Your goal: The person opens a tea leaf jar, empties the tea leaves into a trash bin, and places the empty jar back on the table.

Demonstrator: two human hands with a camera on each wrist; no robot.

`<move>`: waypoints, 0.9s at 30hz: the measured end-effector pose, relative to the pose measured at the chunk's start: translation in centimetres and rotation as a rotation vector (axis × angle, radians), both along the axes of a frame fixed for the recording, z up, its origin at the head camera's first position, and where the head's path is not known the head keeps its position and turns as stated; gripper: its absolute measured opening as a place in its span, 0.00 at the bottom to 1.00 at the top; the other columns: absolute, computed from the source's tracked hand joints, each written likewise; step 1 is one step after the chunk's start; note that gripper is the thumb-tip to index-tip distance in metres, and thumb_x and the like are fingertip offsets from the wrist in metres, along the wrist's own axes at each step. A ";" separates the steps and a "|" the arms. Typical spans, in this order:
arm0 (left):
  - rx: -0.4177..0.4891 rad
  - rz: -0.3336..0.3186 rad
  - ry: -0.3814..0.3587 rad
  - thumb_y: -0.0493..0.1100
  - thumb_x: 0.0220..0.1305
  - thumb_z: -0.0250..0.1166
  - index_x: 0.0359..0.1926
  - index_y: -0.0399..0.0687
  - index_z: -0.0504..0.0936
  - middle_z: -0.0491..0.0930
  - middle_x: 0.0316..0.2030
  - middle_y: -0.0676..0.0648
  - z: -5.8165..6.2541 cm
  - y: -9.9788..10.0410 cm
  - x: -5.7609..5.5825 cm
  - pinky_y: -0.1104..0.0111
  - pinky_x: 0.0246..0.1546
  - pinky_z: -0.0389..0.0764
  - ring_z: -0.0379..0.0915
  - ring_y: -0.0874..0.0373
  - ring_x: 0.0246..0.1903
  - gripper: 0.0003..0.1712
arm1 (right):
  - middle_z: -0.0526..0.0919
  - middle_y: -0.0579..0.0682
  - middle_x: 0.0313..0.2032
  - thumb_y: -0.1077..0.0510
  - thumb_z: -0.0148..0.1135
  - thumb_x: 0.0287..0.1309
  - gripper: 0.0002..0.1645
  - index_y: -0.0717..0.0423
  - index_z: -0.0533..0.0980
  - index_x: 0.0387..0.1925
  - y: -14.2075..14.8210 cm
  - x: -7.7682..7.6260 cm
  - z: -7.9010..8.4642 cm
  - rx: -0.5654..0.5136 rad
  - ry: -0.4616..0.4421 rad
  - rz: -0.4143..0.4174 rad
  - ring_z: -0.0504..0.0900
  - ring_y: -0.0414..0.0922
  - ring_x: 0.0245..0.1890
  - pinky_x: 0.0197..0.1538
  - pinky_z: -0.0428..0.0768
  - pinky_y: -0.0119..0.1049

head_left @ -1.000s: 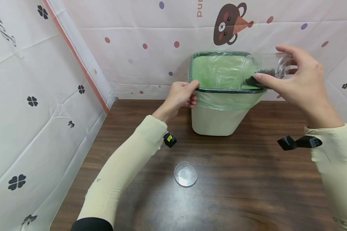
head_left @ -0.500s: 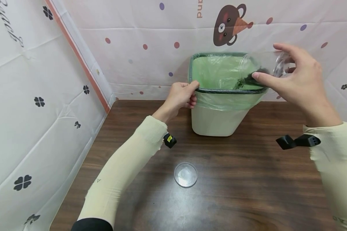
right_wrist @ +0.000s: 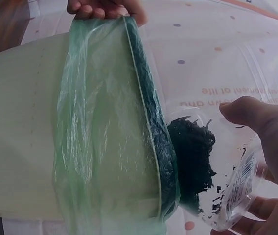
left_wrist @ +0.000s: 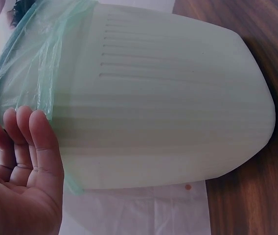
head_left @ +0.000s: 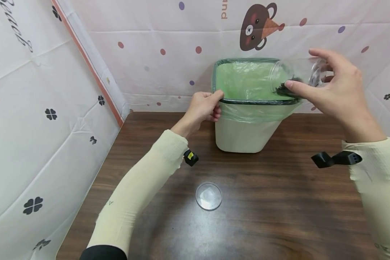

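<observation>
A pale trash can [head_left: 243, 136] stands against the back wall, lined with a green plastic bag [head_left: 247, 113] folded over its dark rim. My left hand [head_left: 204, 106] grips the rim's front left corner, thumb on top and fingers [left_wrist: 43, 137] against the outside of the bag. With thumb and fingers spread around it, my right hand [head_left: 342, 88] holds a clear jar [head_left: 295, 68] on its side. The jar's mouth points left over the right part of the opening. Dark shredded flakes [right_wrist: 193, 152] lie along the jar's lower side, close to the mouth.
A clear round lid [head_left: 208, 196] lies on the dark wooden table [head_left: 263, 216] in front of the can. Printed cloth [head_left: 149, 72] covers the wall behind, and another patterned sheet [head_left: 61, 155] hangs along the left side.
Half a second ago dark flakes spilled from the jar's mouth into the bag; now there is less in the jar. Both hands stay nearly in place. The left sheet's pattern has shifted right.
</observation>
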State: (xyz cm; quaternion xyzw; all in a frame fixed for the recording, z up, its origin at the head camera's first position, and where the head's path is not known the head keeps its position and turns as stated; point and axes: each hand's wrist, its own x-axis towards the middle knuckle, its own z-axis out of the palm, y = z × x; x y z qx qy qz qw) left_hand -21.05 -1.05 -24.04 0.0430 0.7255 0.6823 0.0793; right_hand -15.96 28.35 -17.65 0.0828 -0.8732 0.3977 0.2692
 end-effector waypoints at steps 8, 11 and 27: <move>0.002 0.023 -0.012 0.46 0.63 0.60 0.20 0.40 0.76 0.76 0.20 0.44 0.1 0.1 -0.2 0.59 0.27 0.85 0.73 0.56 0.18 0.18 | 0.74 0.34 0.48 0.50 0.81 0.46 0.46 0.36 0.73 0.68 0.1 -0.5 0.3 0.104 0.037 -0.015 0.68 0.29 0.41 0.49 0.65 0.22; -0.004 0.023 -0.014 0.46 0.63 0.60 0.20 0.40 0.76 0.76 0.20 0.44 0.1 0.1 -0.2 0.57 0.29 0.85 0.73 0.56 0.19 0.18 | 0.74 0.36 0.48 0.49 0.80 0.46 0.46 0.36 0.72 0.69 0.1 -0.6 0.4 0.116 0.032 -0.014 0.67 0.29 0.41 0.47 0.64 0.23; -0.007 0.000 -0.007 0.47 0.63 0.60 0.20 0.39 0.76 0.77 0.21 0.43 0.1 0.0 -0.1 0.56 0.30 0.86 0.74 0.55 0.19 0.19 | 0.75 0.43 0.49 0.47 0.80 0.46 0.48 0.34 0.70 0.70 -0.1 -0.9 1.1 0.118 -0.085 -0.017 0.69 0.36 0.43 0.42 0.62 0.25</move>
